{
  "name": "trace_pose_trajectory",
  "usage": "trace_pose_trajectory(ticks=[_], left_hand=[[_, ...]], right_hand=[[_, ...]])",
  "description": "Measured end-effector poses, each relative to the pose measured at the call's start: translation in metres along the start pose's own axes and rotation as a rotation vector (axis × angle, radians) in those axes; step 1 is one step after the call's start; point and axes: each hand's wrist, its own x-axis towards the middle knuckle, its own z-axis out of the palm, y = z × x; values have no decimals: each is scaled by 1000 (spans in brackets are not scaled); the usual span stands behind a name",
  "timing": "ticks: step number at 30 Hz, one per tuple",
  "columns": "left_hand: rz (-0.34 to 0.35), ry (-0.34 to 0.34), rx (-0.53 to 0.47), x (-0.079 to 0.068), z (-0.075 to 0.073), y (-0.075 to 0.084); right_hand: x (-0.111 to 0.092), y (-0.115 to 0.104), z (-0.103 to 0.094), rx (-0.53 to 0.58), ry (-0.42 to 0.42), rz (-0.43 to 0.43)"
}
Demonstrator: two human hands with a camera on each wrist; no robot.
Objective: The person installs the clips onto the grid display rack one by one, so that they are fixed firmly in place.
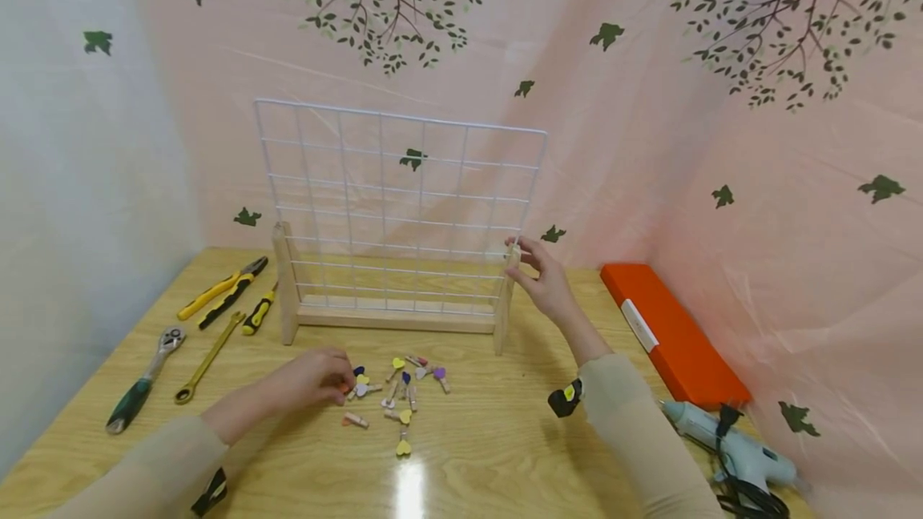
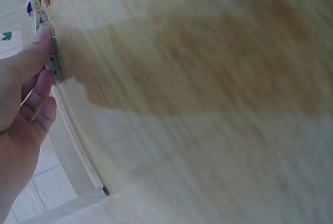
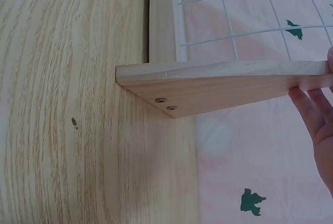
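My left hand (image 1: pixel 313 379) is at the left edge of a loose pile of mini clothespins (image 1: pixel 392 396) with yellow, purple, white and dark blue hearts. Its thumb and fingers pinch a small wooden clothespin (image 2: pixel 55 60) in the left wrist view; the fingers partly hide it. Behind the pile stands a white wire grid rack (image 1: pixel 404 211) on a wooden base. My right hand (image 1: pixel 544 279) grips the top of the rack's right wooden upright (image 1: pixel 504 307). The right wrist view shows the fingertips against this upright (image 3: pixel 223 86), with two screws near its lower end.
To the left lie pliers (image 1: pixel 232 292), a screwdriver (image 1: pixel 259 313), a wrench (image 1: pixel 209 357) and a ratchet (image 1: pixel 144 379). An orange box (image 1: pixel 678 335) and a glue gun (image 1: pixel 743 443) with its cord lie on the right. A patterned pink cloth (image 1: pixel 577 166) hangs behind the table.
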Motion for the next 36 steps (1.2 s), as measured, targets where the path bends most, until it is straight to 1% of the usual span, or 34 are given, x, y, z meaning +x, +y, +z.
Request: trace_pose_trajectory(ticks=[5, 7, 9, 10, 12, 15, 17, 19, 21, 23, 25, 27, 28, 29, 32, 34, 36], left_hand=[[-46, -52, -41, 0, -3, -1], [-68, -61, -61, -1, -7, -1], [-87, -53, -90, -2, -10, -3], [-92, -43, -111, -3, -13, -3], [-93, 2, -119, -3, -17, -5], [-91, 93, -117, -3, -26, -6], [-84, 170, -97, -2, -33, -6], [-91, 244, -97, -2, -43, -5], [-115, 323, -91, -2, -54, -4], [-184, 405, -111, -4, -67, -3], [-282, 495, -152, -5, -80, -4], [-360, 602, -268, -5, -92, -5], [-383, 672, -343, -5, -97, -6], [-395, 749, -412, -4, -102, -6], [-430, 981, -567, 1, -117, -5], [-489, 1110, -605, 4, -125, -5], [-569, 1209, -630, 8, -131, -7]], right_hand=[[-1, 1, 1, 8, 7, -1], [-1, 1, 2, 3, 10, -8], [-1, 0, 3, 2, 14, -19], [0, 0, 4, -3, 15, -20], [0, -1, 5, -12, 15, -24], [2, -2, 6, -12, 14, -13], [3, -2, 6, -9, 10, -13], [3, -3, 6, -7, 8, -18], [2, -3, 6, -9, 9, -29], [1, -3, 6, -7, 11, -31], [1, -3, 5, -6, 11, -23], [0, -3, 5, -9, 10, -12], [0, -3, 4, -11, 9, -8], [0, -3, 4, -14, 8, -6], [-1, -3, 3, -17, 8, -7], [-1, -2, 3, -20, 8, -11], [-1, -3, 3, -29, 7, -17]])
